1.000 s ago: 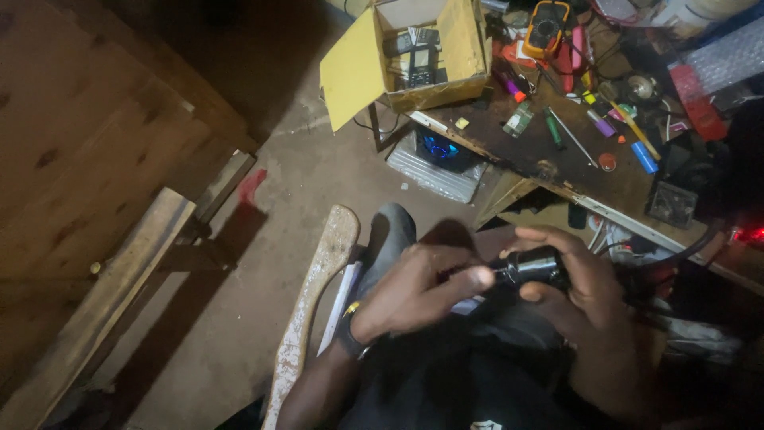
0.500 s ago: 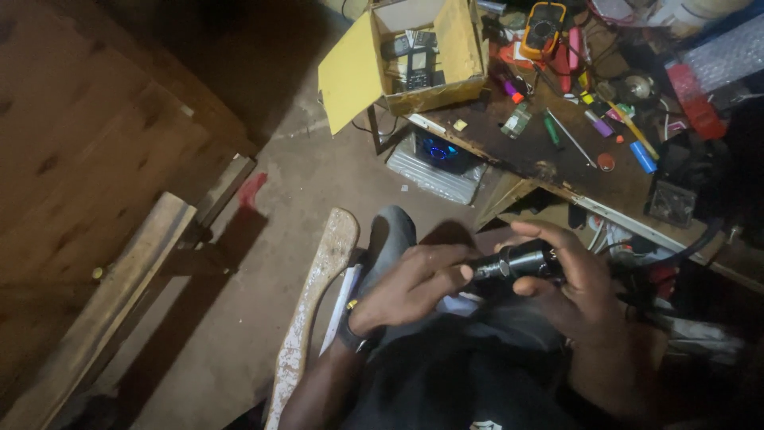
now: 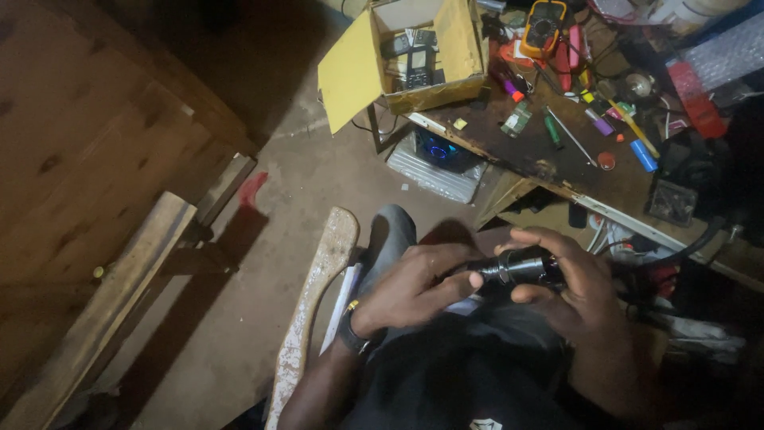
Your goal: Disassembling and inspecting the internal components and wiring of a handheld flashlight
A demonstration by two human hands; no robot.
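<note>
Both my hands hold a small black cylindrical torch (image 3: 513, 267) over my lap. My right hand (image 3: 577, 283) wraps around its right end, fingers curled over the top. My left hand (image 3: 414, 287) grips its left end with thumb and fingers; a dark band sits on that wrist. The torch lies roughly level, pointing left to right. Below the hands is my dark clothing.
A cluttered workbench (image 3: 549, 151) at upper right holds a yellow cardboard box (image 3: 414, 56) with phones inside, a yellow multimeter (image 3: 543, 24), screwdrivers and small parts. A wooden plank (image 3: 314, 295) leans by my left knee. Wooden furniture (image 3: 103, 183) stands to the left on a dirt floor.
The camera view has shifted slightly. Both hands stay on the torch, my fingers shifting a little around it.
</note>
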